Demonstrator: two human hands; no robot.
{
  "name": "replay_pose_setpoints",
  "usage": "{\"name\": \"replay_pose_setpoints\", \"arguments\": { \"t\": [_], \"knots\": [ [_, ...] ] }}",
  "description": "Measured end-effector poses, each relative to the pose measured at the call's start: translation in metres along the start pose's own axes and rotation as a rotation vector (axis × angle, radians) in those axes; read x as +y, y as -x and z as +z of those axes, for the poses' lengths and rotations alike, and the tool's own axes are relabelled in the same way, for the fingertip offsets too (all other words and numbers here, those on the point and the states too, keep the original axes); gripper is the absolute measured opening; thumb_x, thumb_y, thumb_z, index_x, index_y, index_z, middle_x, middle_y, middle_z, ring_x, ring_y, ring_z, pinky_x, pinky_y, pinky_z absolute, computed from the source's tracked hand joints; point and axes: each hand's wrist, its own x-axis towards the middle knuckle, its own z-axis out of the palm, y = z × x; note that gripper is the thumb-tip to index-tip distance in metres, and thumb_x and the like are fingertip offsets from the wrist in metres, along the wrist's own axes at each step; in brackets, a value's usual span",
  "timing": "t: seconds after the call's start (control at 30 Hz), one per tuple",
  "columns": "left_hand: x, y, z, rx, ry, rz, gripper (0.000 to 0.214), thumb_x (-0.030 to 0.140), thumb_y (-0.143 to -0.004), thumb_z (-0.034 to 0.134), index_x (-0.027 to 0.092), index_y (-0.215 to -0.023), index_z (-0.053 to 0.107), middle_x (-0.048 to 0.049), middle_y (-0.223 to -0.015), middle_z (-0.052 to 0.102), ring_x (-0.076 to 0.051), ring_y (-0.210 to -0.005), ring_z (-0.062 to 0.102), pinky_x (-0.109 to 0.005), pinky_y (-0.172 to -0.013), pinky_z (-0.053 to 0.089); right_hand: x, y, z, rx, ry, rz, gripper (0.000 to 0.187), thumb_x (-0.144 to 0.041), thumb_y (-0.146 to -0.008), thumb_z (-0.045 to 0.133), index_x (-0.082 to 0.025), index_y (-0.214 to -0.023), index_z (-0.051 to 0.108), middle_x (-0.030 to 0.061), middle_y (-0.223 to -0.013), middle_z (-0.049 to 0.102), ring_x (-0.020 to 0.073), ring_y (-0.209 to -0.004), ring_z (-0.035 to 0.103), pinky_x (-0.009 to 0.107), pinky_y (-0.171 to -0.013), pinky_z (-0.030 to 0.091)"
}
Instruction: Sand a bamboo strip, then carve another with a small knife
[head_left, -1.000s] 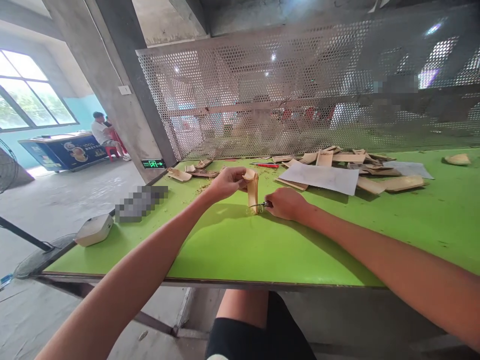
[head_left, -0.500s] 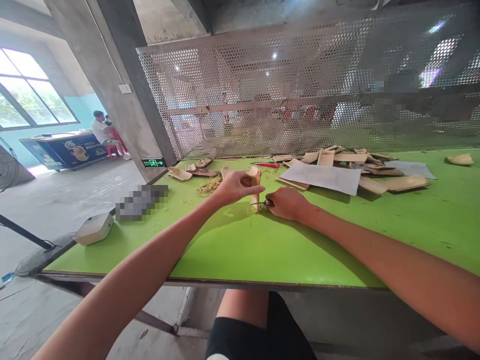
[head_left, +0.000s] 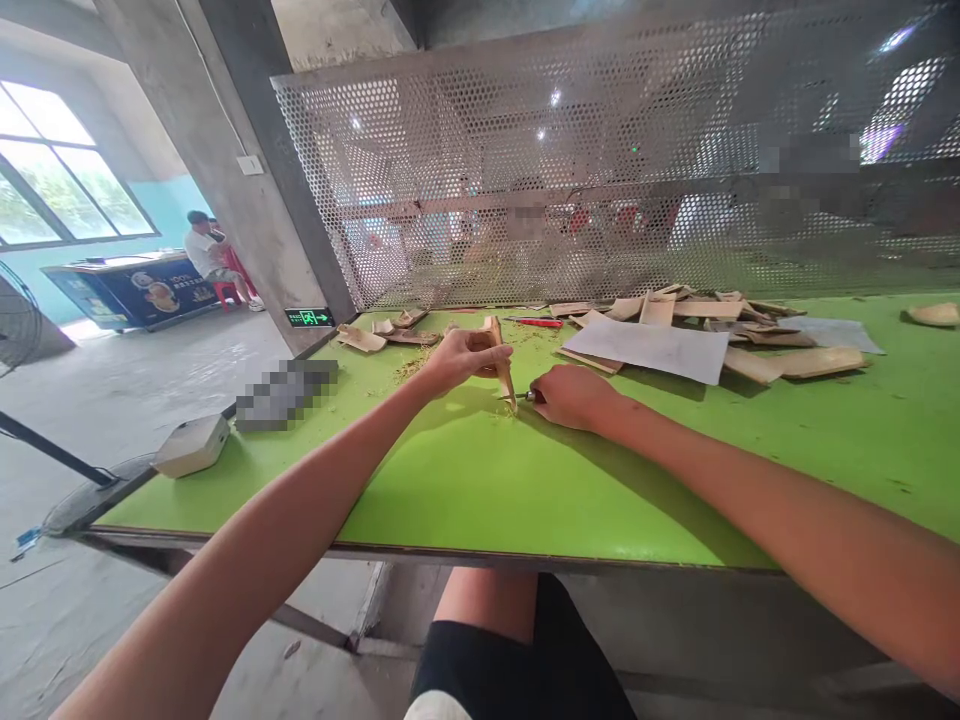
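Observation:
My left hand is closed round the upper part of a pale strip of bamboo or wood, which stands on end, leaning a little, above the table. Close by on the right, my right hand grips the dark handle of a small carving knife. Its thin blade lies at the strip's lower end; whether it is cutting in I cannot tell. Fine shavings lie beneath the strip's foot.
The green table bears a pile of wood pieces, a white paper sheet, a red tool, more pieces and a white box. Behind it stands a perforated metal screen. A person sits far left.
The strip has been turned so that its narrow edge shows, and its top leans further left. My left hand has shifted slightly left with it; the knife stays at the lower end.

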Motion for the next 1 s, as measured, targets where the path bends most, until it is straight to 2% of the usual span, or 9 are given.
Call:
{"name": "replay_pose_setpoints", "arguments": {
  "t": [0.33,0.7,1.0],
  "knots": [
    [-0.004,-0.002,-0.004,-0.02,0.036,-0.006,0.043,0.043,-0.07,0.083,0.006,-0.087,0.07,-0.0146,-0.091,0.075,-0.02,-0.081,0.073,-0.037,-0.083,0.061,0.006,-0.009,0.0,-0.044,0.006,-0.09,0.03,-0.028,-0.086,0.047,-0.016,-0.083,0.075,0.0149,-0.084,0.073,0.0252,-0.077,0.066,0.03,-0.06,0.036],
    [-0.009,-0.004,-0.009,-0.023,0.073,-0.044,0.04,0.042,-0.073,0.08,0.007,-0.087,0.068,-0.0152,-0.093,0.075,-0.021,-0.082,0.073,-0.039,-0.088,0.059,0.005,-0.01,-0.009,-0.084,-0.006,-0.105,0.029,-0.029,-0.082,0.049,-0.017,-0.086,0.075,0.0132,-0.084,0.073,0.0236,-0.072,0.064,0.03,-0.055,0.03],
    [-0.014,-0.004,-0.012,-0.04,0.122,-0.035,0.039,0.04,-0.075,0.08,0.006,-0.09,0.067,-0.0164,-0.093,0.075,-0.022,-0.084,0.073,-0.041,-0.088,0.057,0.002,-0.011,-0.014,-0.149,0.001,-0.09,0.03,-0.031,-0.084,0.051,-0.017,-0.093,0.076,0.0137,-0.088,0.074,0.0237,-0.077,0.065,0.029,-0.062,0.037]
  ]
}}
